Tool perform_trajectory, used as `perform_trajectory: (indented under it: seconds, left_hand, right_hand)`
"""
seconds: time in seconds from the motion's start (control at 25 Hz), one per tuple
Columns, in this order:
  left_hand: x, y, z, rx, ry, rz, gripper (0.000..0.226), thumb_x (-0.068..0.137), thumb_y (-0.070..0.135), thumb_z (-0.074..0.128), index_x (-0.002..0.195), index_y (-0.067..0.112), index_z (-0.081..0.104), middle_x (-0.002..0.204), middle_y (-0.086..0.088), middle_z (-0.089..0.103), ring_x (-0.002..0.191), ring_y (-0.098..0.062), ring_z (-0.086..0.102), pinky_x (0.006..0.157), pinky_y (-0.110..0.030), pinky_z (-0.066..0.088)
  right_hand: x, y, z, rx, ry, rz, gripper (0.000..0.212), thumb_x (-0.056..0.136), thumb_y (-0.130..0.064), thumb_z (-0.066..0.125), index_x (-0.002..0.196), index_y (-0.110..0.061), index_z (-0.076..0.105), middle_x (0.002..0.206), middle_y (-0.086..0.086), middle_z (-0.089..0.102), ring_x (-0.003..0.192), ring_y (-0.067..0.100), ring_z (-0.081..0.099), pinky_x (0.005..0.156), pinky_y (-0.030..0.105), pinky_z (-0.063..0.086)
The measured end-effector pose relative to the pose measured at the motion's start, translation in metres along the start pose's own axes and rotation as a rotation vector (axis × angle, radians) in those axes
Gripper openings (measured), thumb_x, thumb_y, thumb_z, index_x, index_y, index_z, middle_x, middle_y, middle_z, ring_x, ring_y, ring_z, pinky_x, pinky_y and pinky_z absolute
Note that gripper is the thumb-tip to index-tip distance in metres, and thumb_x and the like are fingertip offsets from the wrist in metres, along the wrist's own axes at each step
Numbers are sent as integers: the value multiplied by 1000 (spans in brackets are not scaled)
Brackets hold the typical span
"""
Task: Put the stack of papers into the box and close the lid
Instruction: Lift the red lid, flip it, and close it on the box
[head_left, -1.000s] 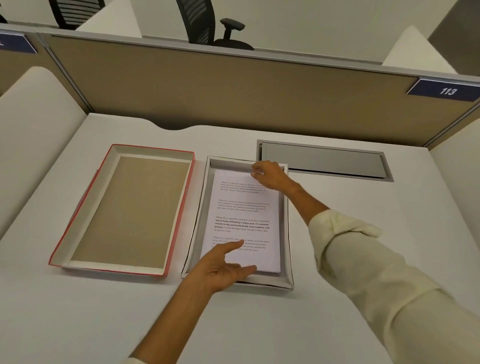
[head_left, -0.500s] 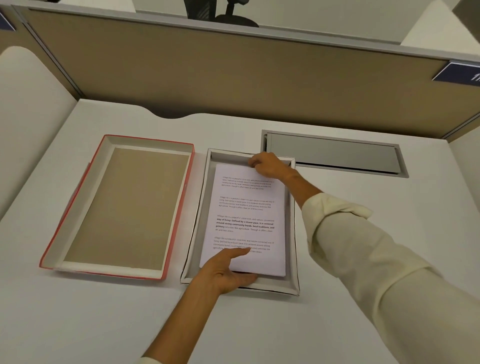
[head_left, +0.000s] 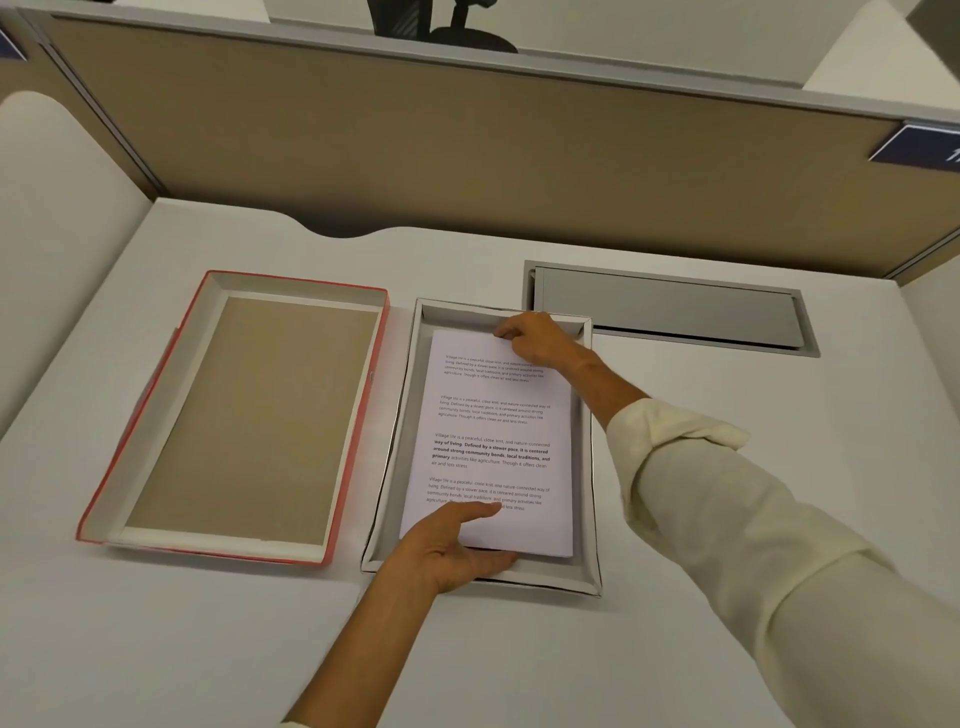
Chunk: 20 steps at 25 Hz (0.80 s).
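A white stack of printed papers (head_left: 493, 441) lies inside the shallow white box (head_left: 584, 582) at the middle of the desk. My left hand (head_left: 452, 551) grips the stack's near edge, thumb on top and fingers under it. My right hand (head_left: 535, 340) holds the far edge of the stack, fingers curled over it. The lid (head_left: 249, 415), red outside with a brown inside, lies upside down on the desk just left of the box.
A grey recessed cable hatch (head_left: 670, 309) sits in the desk behind and right of the box. A tan partition wall (head_left: 467, 156) bounds the desk's far side, and white side panels (head_left: 57, 234) stand at the left.
The stack has settled lower into the box, with both hands staying on its ends. My left thumb now presses on the top sheet. The view has shifted closer and downward.
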<state>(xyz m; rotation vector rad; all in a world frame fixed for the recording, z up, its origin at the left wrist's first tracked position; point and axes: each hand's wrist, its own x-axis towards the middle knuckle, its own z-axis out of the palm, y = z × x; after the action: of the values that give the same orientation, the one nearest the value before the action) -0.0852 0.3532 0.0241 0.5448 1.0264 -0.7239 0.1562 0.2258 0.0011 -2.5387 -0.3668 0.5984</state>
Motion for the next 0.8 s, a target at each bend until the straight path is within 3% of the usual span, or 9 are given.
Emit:
perform_trajectory:
  seconds: [0.12,0.24,0.32,0.4,0.48,0.56,0.64,0.68,0.8]
  left_hand:
    - [0,-1,-1,0,-31,6,48,75,-13,69,113,13,56,120,-24,54,116,-51,52,80,-69,48]
    - [-6,-1,-4,61,-75,3,44,77,-12,69,113,10,58,119,-28,60,114,-51,56,87,-65,49]
    - [-20,2,-10,222,-127,-8,43,78,-10,69,116,7,58,119,-33,62,111,-52,59,96,-58,49]
    - [-37,15,-21,479,-138,82,38,80,-6,69,116,-4,58,113,-33,66,106,-45,66,93,-47,54]
    - [-49,42,-36,645,-18,382,36,80,-4,70,114,-8,58,106,-24,72,99,-36,70,84,-36,60]
    - [-55,84,-62,739,229,799,38,79,-5,71,115,-1,58,105,-16,72,96,-30,69,76,-20,58]
    - [-54,131,-98,819,471,1081,41,78,-5,71,116,6,58,111,-14,69,102,-29,67,74,-11,55]
    - [-53,151,-120,865,578,1153,42,79,-4,71,117,8,57,115,-14,67,104,-30,66,77,-13,54]
    - [-53,192,-180,1031,872,1238,46,80,-5,68,122,8,55,122,-20,63,111,-38,61,91,-37,49]
  right_hand:
    - [0,2,0,-14,-18,-5,36,94,-2,42,123,-5,62,129,14,62,117,31,57,103,36,42]
    - [0,-1,-7,-36,-70,-22,35,94,-1,40,121,-3,61,126,17,62,115,34,57,100,38,44]
    - [-1,-2,-13,-41,-80,-21,38,94,1,39,128,-4,55,132,17,57,122,33,52,103,38,41]
    - [-7,-8,-14,29,-32,-13,43,94,0,43,135,-9,48,141,13,50,129,30,46,108,37,36]
    - [-18,-21,-6,184,55,-32,44,93,-3,48,137,-10,47,141,11,51,130,27,47,110,37,37]
    - [-34,-43,10,365,112,-57,48,91,-6,56,137,-9,46,139,11,53,128,26,50,109,37,41]
    - [-51,-70,31,491,107,-66,53,89,-9,62,139,-11,44,139,11,53,125,25,52,106,36,43]
    - [-60,-84,44,535,87,-70,56,88,-10,63,140,-13,42,140,10,52,126,23,52,106,34,42]
    - [-81,-120,85,713,4,-52,63,86,-8,66,142,-13,37,145,9,45,132,22,46,108,32,39]
